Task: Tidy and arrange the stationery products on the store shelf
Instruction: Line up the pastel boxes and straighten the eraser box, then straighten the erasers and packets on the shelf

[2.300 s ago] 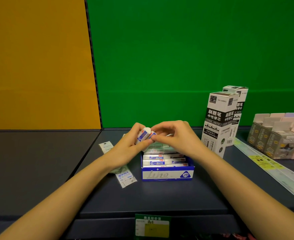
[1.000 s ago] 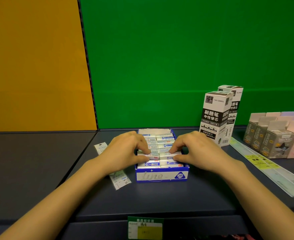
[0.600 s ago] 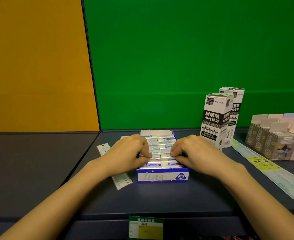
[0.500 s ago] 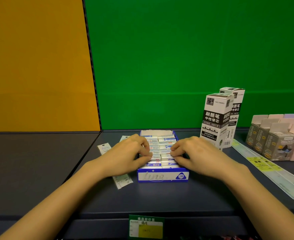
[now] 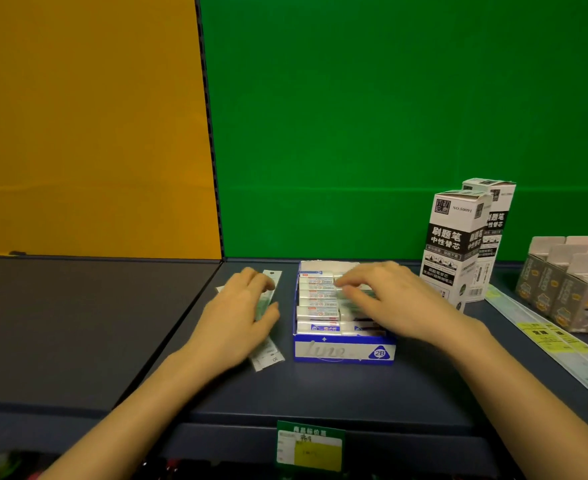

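A blue and white display box (image 5: 344, 353) marked 2B stands on the dark shelf (image 5: 320, 393), filled with rows of white wrapped erasers (image 5: 317, 295). My right hand (image 5: 392, 299) lies over the right rows, fingers spread flat on the erasers. To the left of the box, my left hand (image 5: 240, 317) rests flat on flat packaged rulers (image 5: 268, 358). A second pack's top (image 5: 271, 277) pokes out past its fingertips. Motion blur softens both hands.
Two tall black and white refill boxes (image 5: 455, 247) stand right of the eraser box. Grey and pink cartons (image 5: 569, 289) fill the far right, with a price strip (image 5: 545, 337) lying in front. A green price tag (image 5: 309, 448) hangs on the shelf's front edge.
My left hand has left the erasers and moved left onto the ruler packs. My right hand has slid toward the back of the box, staying on the erasers.
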Motion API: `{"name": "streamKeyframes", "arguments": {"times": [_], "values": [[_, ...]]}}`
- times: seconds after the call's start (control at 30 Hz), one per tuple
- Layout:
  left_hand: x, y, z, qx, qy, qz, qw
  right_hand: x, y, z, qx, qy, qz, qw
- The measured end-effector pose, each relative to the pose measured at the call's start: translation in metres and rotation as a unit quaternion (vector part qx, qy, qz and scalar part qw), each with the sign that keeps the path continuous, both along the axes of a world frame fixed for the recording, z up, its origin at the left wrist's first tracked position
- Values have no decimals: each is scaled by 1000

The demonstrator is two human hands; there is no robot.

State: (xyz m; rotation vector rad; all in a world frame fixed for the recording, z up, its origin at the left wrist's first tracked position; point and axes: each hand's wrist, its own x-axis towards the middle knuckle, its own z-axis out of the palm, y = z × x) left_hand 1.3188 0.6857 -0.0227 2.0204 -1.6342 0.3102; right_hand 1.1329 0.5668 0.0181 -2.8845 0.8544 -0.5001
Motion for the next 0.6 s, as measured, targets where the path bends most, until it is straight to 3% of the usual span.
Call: {"name": "streamKeyframes", "arguments": {"times": [0.1,0.33,0.47,0.6], "values": [[3,7,-13,90,-24,85,992,34,4,13,32,-29,21,999],[20,33,-15,190,45,96,976,117,17,15,5,111,13,994],[36,51,-16,173,56,110,977,145,30,7,-40,231,-33,972],[46,63,-10,166,45,141,975,170,39,-3,-71,283,-99,951]]}}
